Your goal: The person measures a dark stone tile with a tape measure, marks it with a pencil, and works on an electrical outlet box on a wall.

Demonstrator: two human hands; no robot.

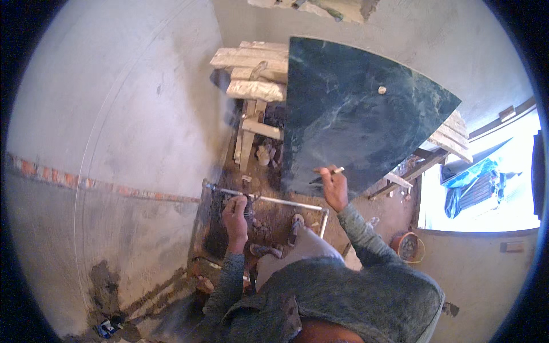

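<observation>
**Plastered walls (143, 103) around a dark green slab (354, 131): support done, the rest open**

You have the slab lying on the bench (257, 88) of rough timber in front of you, so getting it up there looks done. No drawn line or fresh cut can be made out on its face, so what is left can't be told. A pale round spot (382, 90) sits towards its far right; you can't tell whether it is a hole or a loose bit.

Its sharpest corner points to your right, its narrower end towards you. The long axis seems to run along the curved far edge, from far left to right, though the lens bends it.

Of your 2 hands, the right hand (334, 186) is over the near end, fingers pinching 1 pale stick (339, 170). Your left hand (235, 220) is curled near the white pipe (286, 202); you cannot tell whether its fingers hold anything.
</observation>
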